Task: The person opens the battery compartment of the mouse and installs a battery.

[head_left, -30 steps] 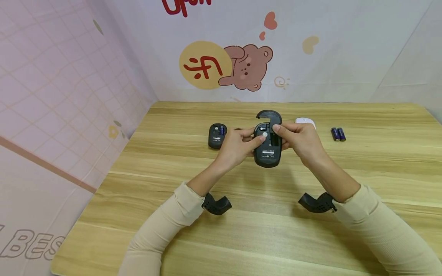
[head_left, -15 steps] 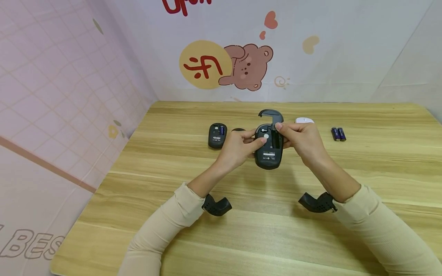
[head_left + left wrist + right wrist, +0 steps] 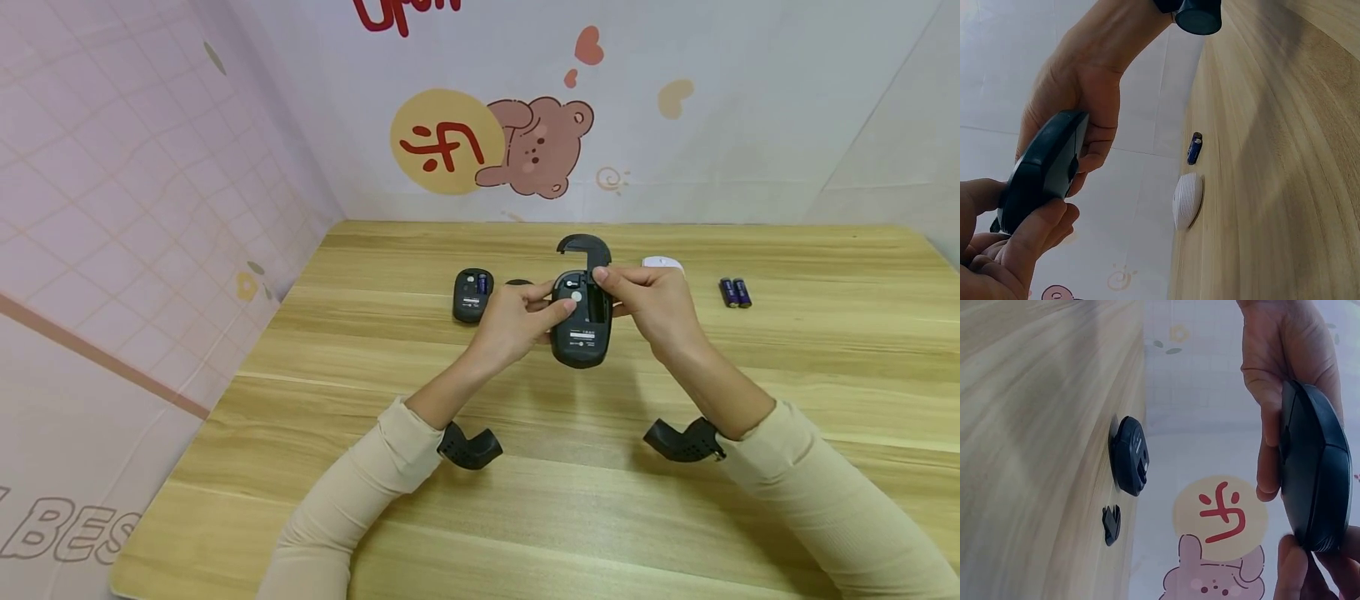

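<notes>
A black computer mouse [image 3: 581, 342] is held above the table with its underside facing the head camera. My left hand [image 3: 513, 323] grips it from the left, thumb on the underside. On the right, my right hand [image 3: 663, 307] pinches the black battery cover [image 3: 587, 243], with its thumb over the cover's narrow tongue. The curved end of this cover stands beyond the mouse's far end. Beside the tongue, the battery slot [image 3: 597, 306] looks dark inside. In the wrist views the mouse's side [image 3: 1044, 169] shows between both hands; the fingers behind it are partly hidden.
Another black mouse [image 3: 472, 308] lies underside up at the left, a blue battery in it. A dark cover [image 3: 1110, 525] lies near it, partly hidden in the head view. Behind my right hand is a white mouse [image 3: 662, 262]; two blue batteries [image 3: 735, 292] lie farther right.
The cover's curved end now stands slightly farther out from the mouse than one second ago. The held mouse has shifted only a little, and both hands keep their grips.
</notes>
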### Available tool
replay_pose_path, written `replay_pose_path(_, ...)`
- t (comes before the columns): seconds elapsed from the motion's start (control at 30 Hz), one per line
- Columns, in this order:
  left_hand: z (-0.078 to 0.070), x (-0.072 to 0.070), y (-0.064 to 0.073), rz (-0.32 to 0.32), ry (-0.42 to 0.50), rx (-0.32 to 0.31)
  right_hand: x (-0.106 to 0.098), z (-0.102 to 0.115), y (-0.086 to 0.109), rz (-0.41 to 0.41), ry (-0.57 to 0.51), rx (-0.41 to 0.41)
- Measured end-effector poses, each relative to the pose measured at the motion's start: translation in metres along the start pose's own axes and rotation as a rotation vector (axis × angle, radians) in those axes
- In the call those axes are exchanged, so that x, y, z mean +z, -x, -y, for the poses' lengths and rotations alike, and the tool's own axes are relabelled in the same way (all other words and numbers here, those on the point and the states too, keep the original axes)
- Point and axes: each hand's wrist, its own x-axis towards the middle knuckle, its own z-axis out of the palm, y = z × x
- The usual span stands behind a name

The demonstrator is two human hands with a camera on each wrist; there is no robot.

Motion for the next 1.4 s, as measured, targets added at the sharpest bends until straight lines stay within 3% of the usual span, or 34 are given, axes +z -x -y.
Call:
replay_pose_path(0.17, -0.001, -0.001, -0.001, -0.008, -0.009, -0.008, 0.002, 0.002, -0.002, -0.085, -0.021, -0.030)
replay_pose_path(0.43, 0.001, -0.002, -0.002, -0.006, -0.002, -0.040, -0.004, 0.009, -0.006, -0.132, -0.230, -0.012)
replay_pose_path(0.67, 0.003, -0.004, 0.000, -0.033, -0.007, -0.035, -0.011, 0.001, -0.016, -0.185, -0.343, -0.013)
replay_pose_path(0.8, 0.003, -0.006, 0.000, -0.039, -0.002, -0.033, -0.016, -0.007, -0.022, -0.227, -0.298, 0.020)
replay_pose_path(1.03, 0.003, -0.008, 0.001, -0.041, 0.021, -0.031, -0.022, -0.035, -0.034, -0.298, -0.123, 0.047)
replay_pose_path(1.4, 0.004, -0.011, 0.003, -0.057, -0.006, -0.024, -0.030, -0.059, -0.048, -0.219, -0.097, 0.258)
